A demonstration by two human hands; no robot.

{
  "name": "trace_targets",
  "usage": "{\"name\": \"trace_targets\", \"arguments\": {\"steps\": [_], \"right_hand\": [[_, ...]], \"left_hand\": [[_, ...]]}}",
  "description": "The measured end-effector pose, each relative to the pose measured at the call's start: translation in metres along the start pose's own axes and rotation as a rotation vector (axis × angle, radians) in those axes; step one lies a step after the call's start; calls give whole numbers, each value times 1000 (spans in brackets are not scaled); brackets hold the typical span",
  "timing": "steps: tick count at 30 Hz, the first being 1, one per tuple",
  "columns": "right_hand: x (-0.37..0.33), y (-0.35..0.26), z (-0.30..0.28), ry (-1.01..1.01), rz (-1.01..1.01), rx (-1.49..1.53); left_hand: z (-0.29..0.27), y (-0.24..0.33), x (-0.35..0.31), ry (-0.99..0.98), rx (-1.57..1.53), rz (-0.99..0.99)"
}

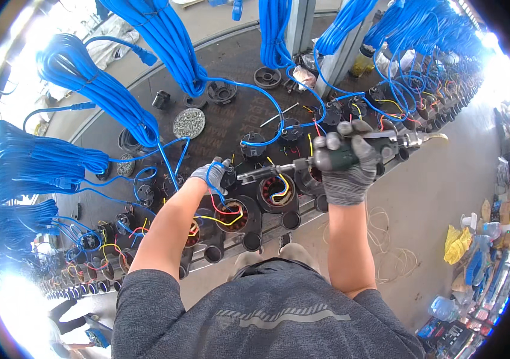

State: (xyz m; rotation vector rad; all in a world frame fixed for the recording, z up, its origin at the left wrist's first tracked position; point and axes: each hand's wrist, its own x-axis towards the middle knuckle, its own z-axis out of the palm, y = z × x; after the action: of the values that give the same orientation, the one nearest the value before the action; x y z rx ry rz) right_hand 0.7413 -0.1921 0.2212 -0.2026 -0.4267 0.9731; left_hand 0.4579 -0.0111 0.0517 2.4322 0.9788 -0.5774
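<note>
Clock centred on mid-view. Left hand, grey-gloved, at 9 o'clock: fingers curled and closed on a black round part on its 3 o'clock side; exact finger contact partly hidden. Blue cable loops over the glove. Right hand, same glove, at 3 o'clock: fingers wrapped around the dark body of a power driver, gripping it. Driver lies nearly level, shaft pointing to 9 o'clock, tip just beside the black round part; can't tell if touching.

Below the shaft, one open motor housing near centre, yellow, blue and white wires up out of it; another housing at 7 o'clock, copper windings visible, red and yellow wires. More housings run in a row toward 8 and 2 o'clock.

Dark worktop behind. Screw dish at 11 o'clock from left hand, full. Thin metal rod at 12–1. Blue cable bundles hang from 9 round to 1 o'clock. Grey floor at 3; yellow bag at 4.
</note>
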Motion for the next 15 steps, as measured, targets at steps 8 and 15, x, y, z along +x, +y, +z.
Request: {"name": "trace_targets", "arguments": {"steps": [8, 15], "right_hand": [[-23, -88, -39, -44, -81, 20], [-36, -153, -77, -60, -77, 20]], "left_hand": [[-1, -43, -36, 440, 89, 131], [-25, 15, -69, 643, -496, -152]]}}
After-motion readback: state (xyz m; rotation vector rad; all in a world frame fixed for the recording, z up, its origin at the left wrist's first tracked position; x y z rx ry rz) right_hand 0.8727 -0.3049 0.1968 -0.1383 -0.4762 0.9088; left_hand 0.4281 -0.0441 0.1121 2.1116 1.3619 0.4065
